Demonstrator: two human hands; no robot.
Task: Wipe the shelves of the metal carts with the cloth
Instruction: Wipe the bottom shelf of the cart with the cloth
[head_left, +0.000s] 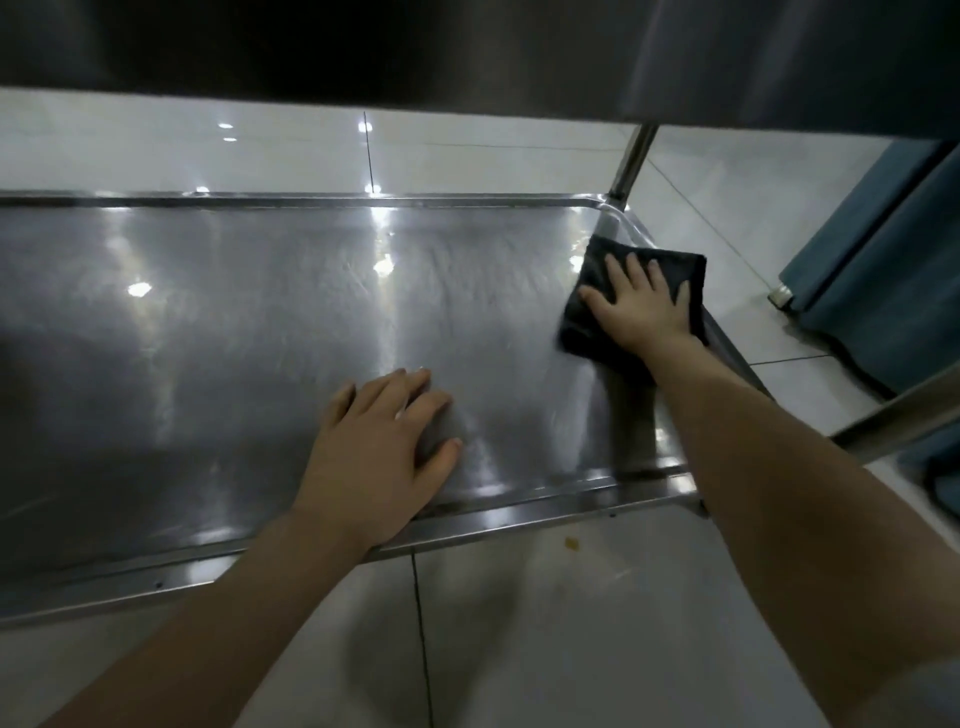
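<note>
The lower shelf (234, 332) of a stainless steel cart fills the middle of the head view, shiny with streaks and light reflections. A folded dark cloth (670, 267) lies flat at the shelf's far right corner. My right hand (641, 306) presses on it with fingers spread and straight. My left hand (382, 447) rests flat on the bare shelf near the front rim, fingers relaxed, holding nothing.
The underside of the cart's upper shelf (415, 47) hangs dark across the top. A cart post (631, 161) rises at the far right corner, another post (904, 415) at the near right. Blue fabric (883, 291) stands on the right. The tiled floor has a small yellow speck (571, 543).
</note>
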